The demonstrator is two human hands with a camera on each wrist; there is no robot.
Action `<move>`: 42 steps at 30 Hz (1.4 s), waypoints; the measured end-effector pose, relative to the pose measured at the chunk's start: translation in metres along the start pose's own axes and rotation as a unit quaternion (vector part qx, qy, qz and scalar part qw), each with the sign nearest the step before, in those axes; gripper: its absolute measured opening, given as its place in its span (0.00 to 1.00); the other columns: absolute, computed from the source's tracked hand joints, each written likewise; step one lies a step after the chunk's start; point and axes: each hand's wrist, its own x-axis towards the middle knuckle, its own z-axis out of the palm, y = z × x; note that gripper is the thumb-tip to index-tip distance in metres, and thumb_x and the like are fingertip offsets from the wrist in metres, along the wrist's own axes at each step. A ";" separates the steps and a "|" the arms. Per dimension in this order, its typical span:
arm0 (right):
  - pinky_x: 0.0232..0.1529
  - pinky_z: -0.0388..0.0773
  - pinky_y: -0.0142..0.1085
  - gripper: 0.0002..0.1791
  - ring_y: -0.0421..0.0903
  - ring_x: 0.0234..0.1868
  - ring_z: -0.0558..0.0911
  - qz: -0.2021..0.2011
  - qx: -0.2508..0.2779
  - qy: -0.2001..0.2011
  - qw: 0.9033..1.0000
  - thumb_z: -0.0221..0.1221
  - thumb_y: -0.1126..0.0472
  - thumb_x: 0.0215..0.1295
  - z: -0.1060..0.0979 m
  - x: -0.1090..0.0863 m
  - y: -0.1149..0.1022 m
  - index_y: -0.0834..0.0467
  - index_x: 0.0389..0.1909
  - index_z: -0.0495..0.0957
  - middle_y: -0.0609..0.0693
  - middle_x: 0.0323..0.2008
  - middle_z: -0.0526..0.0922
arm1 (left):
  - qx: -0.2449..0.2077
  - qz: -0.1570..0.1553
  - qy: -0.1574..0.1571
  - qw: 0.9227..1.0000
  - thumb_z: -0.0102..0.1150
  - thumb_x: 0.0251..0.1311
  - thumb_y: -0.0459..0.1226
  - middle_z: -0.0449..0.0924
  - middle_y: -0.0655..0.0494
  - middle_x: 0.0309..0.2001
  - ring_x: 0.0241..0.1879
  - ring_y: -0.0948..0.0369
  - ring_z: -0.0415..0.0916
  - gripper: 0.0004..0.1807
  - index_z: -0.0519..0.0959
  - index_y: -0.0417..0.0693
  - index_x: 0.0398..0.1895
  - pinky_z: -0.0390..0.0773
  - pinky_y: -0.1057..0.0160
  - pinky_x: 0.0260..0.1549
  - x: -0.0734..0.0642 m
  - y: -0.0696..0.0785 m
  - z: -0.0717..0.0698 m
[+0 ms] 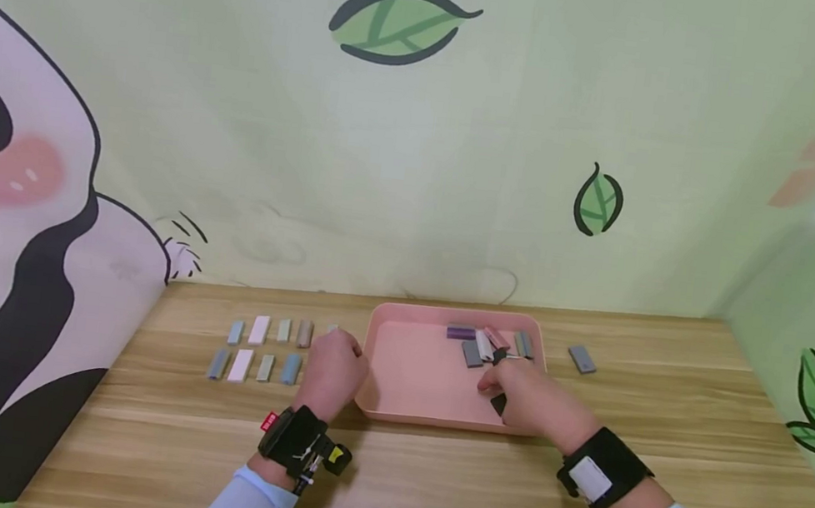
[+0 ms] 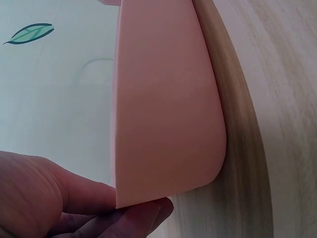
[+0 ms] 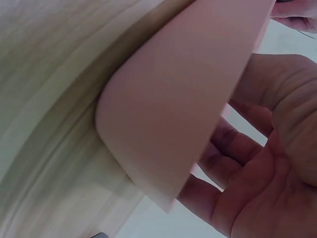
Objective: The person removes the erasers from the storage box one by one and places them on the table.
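Note:
My left hand point(image 1: 336, 372) is at the left end of a pink tray point(image 1: 401, 379). In the left wrist view its thumb point(image 2: 89, 197) meets the tray rim, with curled fingers below, gripping that edge. My right hand point(image 1: 538, 399) reaches over the tray's right part, fingers bent down inside. In the right wrist view the tray wall point(image 3: 163, 109) hides those fingertips, so I cannot tell what they hold. Dark pieces show beside the fingers. Near them lie a purple tile point(image 1: 461, 333), a grey tile point(image 1: 471, 354), a white tile point(image 1: 483, 346) and a pink tile point(image 1: 495, 337).
Left of the tray, small tiles stand in two rows, among them a white tile point(image 1: 240, 366) and a blue tile point(image 1: 291, 369). One grey tile point(image 1: 582, 359) lies right of the tray on the wooden table point(image 1: 426, 491). A printed backdrop point(image 1: 418, 163) rises behind.

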 end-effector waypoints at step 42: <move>0.38 0.76 0.35 0.12 0.41 0.33 0.77 0.007 0.125 0.093 0.988 0.69 0.58 0.50 -0.020 -0.002 0.010 0.54 0.36 0.83 0.44 0.30 0.81 | -0.011 -0.005 0.008 1.000 0.52 0.55 0.31 0.67 0.57 0.10 0.12 0.61 0.67 0.18 0.71 0.46 0.07 0.63 0.66 0.10 -0.002 0.000 0.003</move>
